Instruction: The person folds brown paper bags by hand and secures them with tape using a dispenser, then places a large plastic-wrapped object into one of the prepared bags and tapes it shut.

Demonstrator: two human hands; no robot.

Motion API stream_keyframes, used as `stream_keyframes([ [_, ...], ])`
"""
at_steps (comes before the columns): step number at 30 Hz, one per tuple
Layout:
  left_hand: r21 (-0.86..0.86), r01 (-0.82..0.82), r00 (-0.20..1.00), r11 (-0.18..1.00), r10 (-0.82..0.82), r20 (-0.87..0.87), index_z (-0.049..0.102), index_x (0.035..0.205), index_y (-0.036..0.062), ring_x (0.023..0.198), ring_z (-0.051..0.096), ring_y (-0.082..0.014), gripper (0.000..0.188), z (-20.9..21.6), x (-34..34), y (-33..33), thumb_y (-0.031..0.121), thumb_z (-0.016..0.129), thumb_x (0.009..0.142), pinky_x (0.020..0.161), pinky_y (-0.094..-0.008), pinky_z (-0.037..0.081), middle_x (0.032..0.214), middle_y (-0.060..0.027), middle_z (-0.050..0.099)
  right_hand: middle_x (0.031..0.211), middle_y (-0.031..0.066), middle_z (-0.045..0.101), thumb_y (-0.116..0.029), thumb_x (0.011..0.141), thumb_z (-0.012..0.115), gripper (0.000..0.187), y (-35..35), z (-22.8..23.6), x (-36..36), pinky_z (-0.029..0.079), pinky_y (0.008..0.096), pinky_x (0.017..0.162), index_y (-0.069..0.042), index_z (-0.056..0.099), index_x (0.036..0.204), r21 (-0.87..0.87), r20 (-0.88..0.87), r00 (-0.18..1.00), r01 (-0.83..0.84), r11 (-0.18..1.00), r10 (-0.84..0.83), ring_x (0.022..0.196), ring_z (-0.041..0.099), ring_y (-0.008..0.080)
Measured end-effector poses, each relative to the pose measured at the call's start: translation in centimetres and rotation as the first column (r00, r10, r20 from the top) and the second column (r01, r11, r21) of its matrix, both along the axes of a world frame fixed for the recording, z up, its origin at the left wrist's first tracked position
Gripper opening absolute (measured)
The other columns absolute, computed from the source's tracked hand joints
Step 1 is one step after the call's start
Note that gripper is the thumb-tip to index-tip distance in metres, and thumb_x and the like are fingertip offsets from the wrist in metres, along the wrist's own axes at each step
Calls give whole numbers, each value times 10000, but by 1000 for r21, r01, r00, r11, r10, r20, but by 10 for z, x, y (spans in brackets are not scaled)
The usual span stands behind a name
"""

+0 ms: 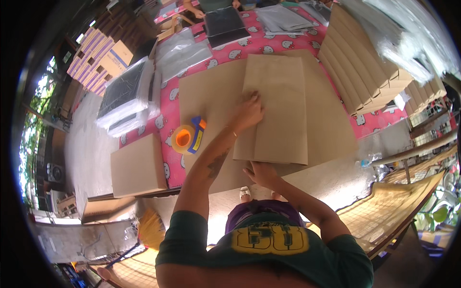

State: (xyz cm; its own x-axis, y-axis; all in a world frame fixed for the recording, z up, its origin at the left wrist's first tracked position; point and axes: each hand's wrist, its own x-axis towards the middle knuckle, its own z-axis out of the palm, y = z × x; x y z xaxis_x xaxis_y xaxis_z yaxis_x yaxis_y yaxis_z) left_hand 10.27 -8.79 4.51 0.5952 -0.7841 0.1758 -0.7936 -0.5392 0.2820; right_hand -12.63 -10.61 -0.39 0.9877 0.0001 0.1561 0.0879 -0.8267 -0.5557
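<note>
A broad, matte brown sheet (pixel 331 125) lies partly hidden beneath a creased, oblong folded brown paper (pixel 283 115), right of centre. The left hand (pixel 248 113) rests at the paper's left side, fingers curled together; the right hand (pixel 263 175) has fingers hidden under its near edge, clamped or not I cannot tell.

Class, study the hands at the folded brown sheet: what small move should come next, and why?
Probably the left hand should press down along the folded brown sheet toward its near edge: it rests on the sheet, the right hand is at that edge, and the tape dispenser lies aside, untouched.
</note>
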Motion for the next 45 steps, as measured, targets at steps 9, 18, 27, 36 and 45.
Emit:
stream_keyframes([
  [9, 65, 67, 997, 996, -64, -47, 249, 1494, -88, 1496, 149, -378, 807, -2, -69, -2, 528, 407, 997, 1195, -578, 112, 1573, -267, 238, 991, 185, 684, -446, 907, 624, 448, 19, -22, 25, 548, 499, 761, -67, 650, 1144, 28, 83, 957, 276, 961, -277, 883, 677, 381],
  [18, 68, 56, 998, 996, -57, 23, 186, 1504, -106, 1506, 102, -370, 845, -13, -7, -44, 555, 356, 1005, 1207, -550, 98, 1587, -283, 173, 1299, 221, 570, -549, 905, 576, 646, 31, -14, 24, 452, 520, 979, -82, 527, 1348, 32, -86, 971, 225, 974, -221, 1168, 570, 395],
  [27, -257, 84, 990, 963, -110, -90, 503, 1394, 66, 1376, 420, -359, 477, -1, 31, 14, 360, 389, 1036, 1130, -528, 323, 1458, -164, 486, 1383, 222, 510, -533, 925, 550, 700, 74, -8, 61, 329, 513, 1097, -21, 473, 1395, 32, -99, 891, 448, 894, -443, 1304, 453, 400],
  [36, -231, 147, 987, 962, -157, -27, 562, 1329, 120, 1317, 496, -293, 417, -17, 48, 25, 348, 378, 1032, 1050, -558, 400, 1384, -81, 568, 1385, 183, 524, -359, 922, 623, 552, -26, -65, 30, 360, 483, 1081, -81, 508, 1386, 631, -233, 745, 605, 486, -625, 1278, 481, 367],
  [45, -404, -421, 792, 812, 112, -600, 638, 1159, 64, 1006, 657, -324, 274, -35, -9, 96, 196, 610, 921, 857, -457, 506, 1121, -186, 656, 1381, 184, 527, -364, 918, 629, 559, -75, -101, 38, 362, 480, 1080, -78, 510, 1383, 510, -87, 717, 628, 588, -691, 1277, 484, 364],
])
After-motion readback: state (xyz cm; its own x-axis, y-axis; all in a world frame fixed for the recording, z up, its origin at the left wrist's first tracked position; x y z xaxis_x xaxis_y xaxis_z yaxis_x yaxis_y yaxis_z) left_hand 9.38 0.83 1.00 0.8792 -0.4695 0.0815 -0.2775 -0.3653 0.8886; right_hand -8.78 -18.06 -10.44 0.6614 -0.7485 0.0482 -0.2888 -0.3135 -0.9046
